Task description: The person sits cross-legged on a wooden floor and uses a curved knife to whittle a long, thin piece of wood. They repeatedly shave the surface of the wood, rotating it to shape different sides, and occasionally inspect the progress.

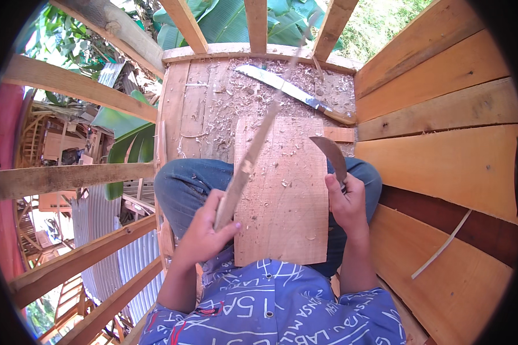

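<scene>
My left hand (207, 233) is closed round the lower end of a long, thin wooden stick (251, 154), which slants up and away to the right. In my right hand (347, 202) is a knife with a curved blade (331, 155); its handle is mostly hidden by my fingers. The blade points up and to the left, apart from the stick. Between my hands a flat wooden board (282, 213) lies across my lap, with shavings scattered on it. A pale patch shows on the stick's side.
Beyond the board a long machete (288, 89) with a wooden handle lies on the plank floor (198, 115) among many shavings. Wooden rails (86, 173) stand at the left, a plank wall (443, 155) at the right. A thin pale strip (441, 244) is by the wall.
</scene>
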Demonstrator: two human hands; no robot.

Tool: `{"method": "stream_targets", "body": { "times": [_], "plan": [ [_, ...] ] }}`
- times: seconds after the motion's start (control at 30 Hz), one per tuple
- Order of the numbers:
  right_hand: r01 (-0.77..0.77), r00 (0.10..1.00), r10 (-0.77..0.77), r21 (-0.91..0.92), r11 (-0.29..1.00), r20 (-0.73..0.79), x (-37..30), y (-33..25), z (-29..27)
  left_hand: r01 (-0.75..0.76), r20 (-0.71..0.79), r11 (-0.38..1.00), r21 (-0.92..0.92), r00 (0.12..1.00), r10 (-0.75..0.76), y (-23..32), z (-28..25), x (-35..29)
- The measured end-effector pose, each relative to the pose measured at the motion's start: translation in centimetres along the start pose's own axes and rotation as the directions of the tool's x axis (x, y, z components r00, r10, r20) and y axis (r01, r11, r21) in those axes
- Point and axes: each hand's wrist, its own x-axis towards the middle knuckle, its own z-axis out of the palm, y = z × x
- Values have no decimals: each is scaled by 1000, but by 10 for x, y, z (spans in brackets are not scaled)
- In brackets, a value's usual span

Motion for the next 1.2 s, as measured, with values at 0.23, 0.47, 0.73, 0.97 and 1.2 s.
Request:
{"method": "stream_targets", "body": {
  "times": [0.23, 0.47, 0.73, 0.97, 1.2],
  "plan": [
    [-61, 987, 57, -20, 998, -151, 14, 7, -11, 86, -263, 891, 446, 964, 39, 18, -79, 34],
    [-167, 974, 151, -82, 983, -169, 68, -1, -39, 349, -344, 646, 679, 928, -140, 25, -119, 82],
    [-106, 983, 182, -718, 688, 29, 176, 54, -40, 416, -360, 417, 808, 909, -209, -13, -125, 147],
    [-69, 966, 251, -871, 486, 64, 204, 99, -16, 415, -329, 246, 876, 887, -323, -49, -131, 174],
    [-76, 941, 329, -899, 432, 79, 208, 131, -16, 386, -220, 283, 878, 851, -478, -50, -116, 190]
  ]
}}
